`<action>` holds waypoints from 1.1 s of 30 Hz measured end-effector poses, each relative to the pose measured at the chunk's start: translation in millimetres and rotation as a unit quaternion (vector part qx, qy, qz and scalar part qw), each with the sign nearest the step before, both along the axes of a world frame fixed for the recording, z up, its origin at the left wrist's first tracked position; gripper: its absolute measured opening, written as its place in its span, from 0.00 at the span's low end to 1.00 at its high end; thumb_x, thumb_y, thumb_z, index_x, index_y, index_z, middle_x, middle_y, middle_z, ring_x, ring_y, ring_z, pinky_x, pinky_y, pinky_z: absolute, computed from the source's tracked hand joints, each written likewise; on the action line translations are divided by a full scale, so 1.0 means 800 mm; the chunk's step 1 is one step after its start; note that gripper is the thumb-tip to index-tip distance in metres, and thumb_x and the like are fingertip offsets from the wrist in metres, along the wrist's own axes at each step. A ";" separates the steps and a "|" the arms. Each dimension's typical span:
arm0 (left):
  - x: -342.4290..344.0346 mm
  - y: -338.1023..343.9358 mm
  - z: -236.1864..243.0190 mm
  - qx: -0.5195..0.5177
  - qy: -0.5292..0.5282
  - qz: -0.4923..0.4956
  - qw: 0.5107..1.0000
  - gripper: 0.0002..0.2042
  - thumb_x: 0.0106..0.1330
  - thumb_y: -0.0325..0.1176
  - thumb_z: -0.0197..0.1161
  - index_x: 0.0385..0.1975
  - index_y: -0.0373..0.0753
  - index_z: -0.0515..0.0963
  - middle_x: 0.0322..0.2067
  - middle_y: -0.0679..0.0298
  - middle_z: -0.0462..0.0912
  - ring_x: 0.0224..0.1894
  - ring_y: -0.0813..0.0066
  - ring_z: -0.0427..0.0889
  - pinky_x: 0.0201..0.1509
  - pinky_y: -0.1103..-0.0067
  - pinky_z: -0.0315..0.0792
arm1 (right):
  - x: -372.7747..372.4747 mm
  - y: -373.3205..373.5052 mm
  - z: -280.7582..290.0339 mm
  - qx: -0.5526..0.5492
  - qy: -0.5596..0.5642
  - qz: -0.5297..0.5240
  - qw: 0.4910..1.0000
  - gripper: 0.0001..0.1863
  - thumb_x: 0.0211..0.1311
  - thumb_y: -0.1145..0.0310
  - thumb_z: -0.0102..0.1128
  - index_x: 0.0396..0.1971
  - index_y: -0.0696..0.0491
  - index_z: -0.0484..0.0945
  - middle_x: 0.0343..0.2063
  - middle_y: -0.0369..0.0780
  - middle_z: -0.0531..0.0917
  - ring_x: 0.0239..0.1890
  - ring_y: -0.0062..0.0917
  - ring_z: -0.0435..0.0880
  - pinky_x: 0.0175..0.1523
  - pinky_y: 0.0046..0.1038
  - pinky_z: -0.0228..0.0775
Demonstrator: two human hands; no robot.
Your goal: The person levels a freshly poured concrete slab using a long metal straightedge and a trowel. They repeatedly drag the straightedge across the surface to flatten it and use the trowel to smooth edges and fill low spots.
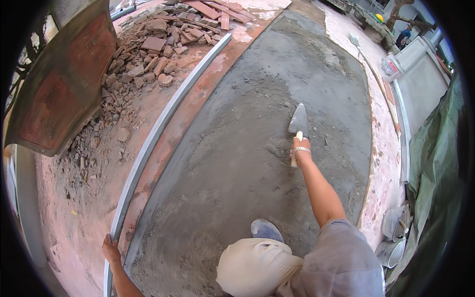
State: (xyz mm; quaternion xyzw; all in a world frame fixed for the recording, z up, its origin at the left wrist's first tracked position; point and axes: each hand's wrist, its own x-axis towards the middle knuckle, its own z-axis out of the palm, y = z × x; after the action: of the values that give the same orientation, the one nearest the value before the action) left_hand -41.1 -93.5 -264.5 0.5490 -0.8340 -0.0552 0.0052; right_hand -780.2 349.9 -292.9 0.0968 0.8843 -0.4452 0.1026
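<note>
Trowel [299, 119] over grey mortar [232, 153], right of centre; right arm extended forward, right hand [301, 149] closed round its pale handle. Left arm at lower left, left hand [112, 250] gripping long straight-edged metal bar [164, 117]. Blade smooth, pointed; mortar gritty, lumpy. Beyond bar: angular reddish rubble [154, 44].
</note>
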 end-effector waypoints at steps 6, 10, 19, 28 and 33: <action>-0.043 -0.026 -0.029 0.016 -0.073 0.011 0.997 0.24 0.55 0.23 0.67 0.55 0.34 0.74 0.47 0.44 0.81 0.50 0.44 0.80 0.54 0.61 0.74 | -0.040 -0.007 0.043 -0.117 -0.117 -0.049 0.985 0.11 0.63 0.69 0.57 0.39 0.60 0.72 0.23 0.39 0.78 0.20 0.23 0.78 0.21 0.28 0.73; -0.140 -0.040 -0.008 0.082 -0.112 0.016 0.990 0.25 0.55 0.24 0.68 0.55 0.34 0.72 0.48 0.45 0.80 0.52 0.46 0.79 0.56 0.61 0.73 | -0.035 -0.010 0.059 -0.110 -0.121 0.026 0.986 0.13 0.67 0.65 0.58 0.40 0.60 0.71 0.24 0.39 0.78 0.20 0.21 0.77 0.21 0.26 0.73; -0.460 -0.063 -0.006 0.061 -0.028 -0.146 0.987 0.30 0.58 0.32 0.69 0.60 0.29 0.68 0.53 0.41 0.76 0.56 0.45 0.76 0.61 0.64 0.71 | -0.062 -0.025 0.050 -0.301 -0.302 0.020 0.904 0.12 0.67 0.63 0.58 0.38 0.57 0.72 0.24 0.37 0.78 0.18 0.22 0.76 0.21 0.28 0.73; -0.589 -0.064 -0.010 0.087 -0.177 -0.092 0.976 0.33 0.63 0.38 0.64 0.64 0.30 0.59 0.50 0.41 0.78 0.53 0.40 0.78 0.59 0.60 0.72 | -0.043 0.025 0.037 -0.166 -0.091 -0.131 0.973 0.13 0.69 0.62 0.57 0.39 0.56 0.68 0.24 0.38 0.75 0.19 0.22 0.76 0.20 0.28 0.72; -0.617 -0.074 -0.015 0.115 -0.225 -0.071 0.965 0.24 0.66 0.40 0.61 0.56 0.31 0.66 0.50 0.42 0.79 0.52 0.41 0.80 0.58 0.59 0.73 | -0.012 0.019 0.033 -0.186 -0.155 -0.158 0.957 0.12 0.68 0.62 0.56 0.40 0.54 0.70 0.24 0.36 0.75 0.20 0.22 0.76 0.22 0.28 0.73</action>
State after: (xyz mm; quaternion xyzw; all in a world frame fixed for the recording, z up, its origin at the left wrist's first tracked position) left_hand -534.4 -152.6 -276.8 0.4834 -0.8386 -0.0259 -0.2499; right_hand -789.7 365.3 -266.2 0.2824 0.7328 -0.5916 0.1824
